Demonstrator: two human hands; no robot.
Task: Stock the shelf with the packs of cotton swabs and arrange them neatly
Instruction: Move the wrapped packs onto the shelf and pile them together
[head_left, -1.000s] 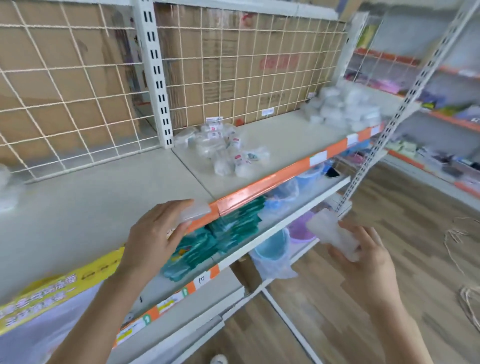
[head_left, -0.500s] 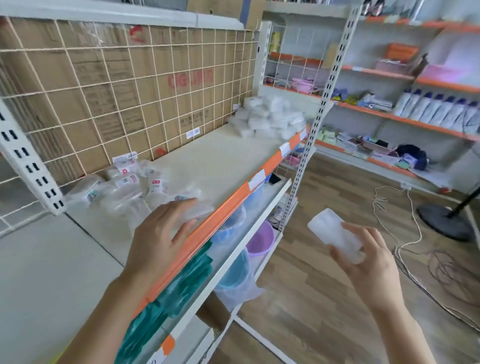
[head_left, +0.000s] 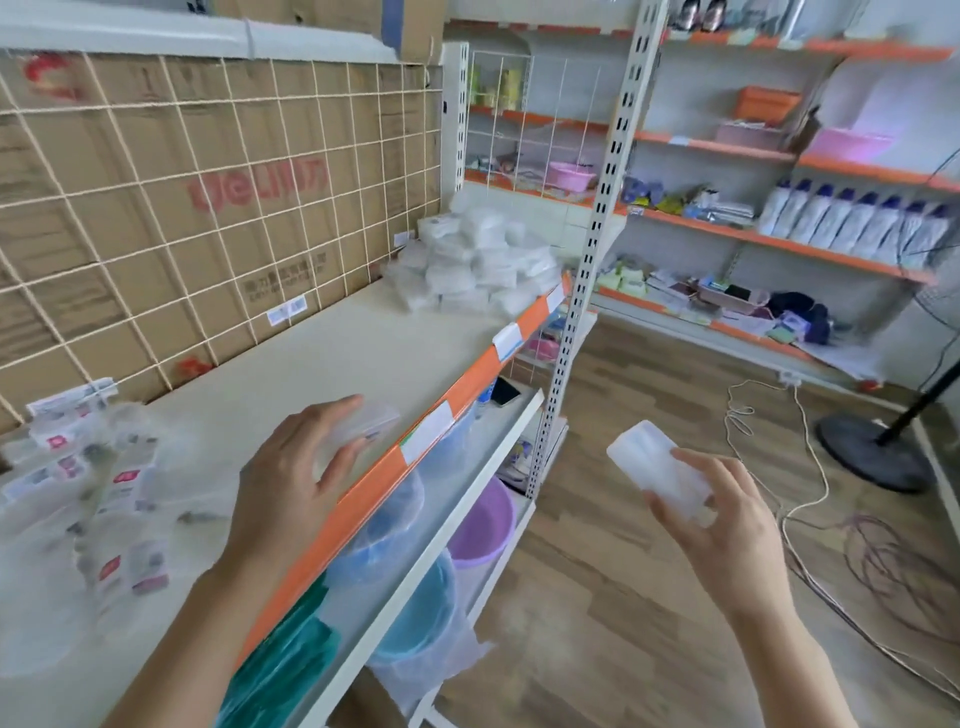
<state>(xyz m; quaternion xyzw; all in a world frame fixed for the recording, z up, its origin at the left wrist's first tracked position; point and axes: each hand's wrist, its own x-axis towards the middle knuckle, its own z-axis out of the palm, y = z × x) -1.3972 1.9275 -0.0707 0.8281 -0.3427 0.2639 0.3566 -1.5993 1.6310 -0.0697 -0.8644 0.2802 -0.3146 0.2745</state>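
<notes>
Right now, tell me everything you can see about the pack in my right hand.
The pack is a whitish, translucent, rounded rectangle, plastic by its look, with faint lengthwise ridges. Its contents are too blurred to tell. It is tilted, with the free end up and to the left. The right hand pinches its lower end between fingers and thumb. It hangs in the air right of the shelf, over the floor, touching nothing else.

Place: a small shop
Proof: shelf with orange edge and price tags; slotted uprights; identical bottles in rows
</notes>
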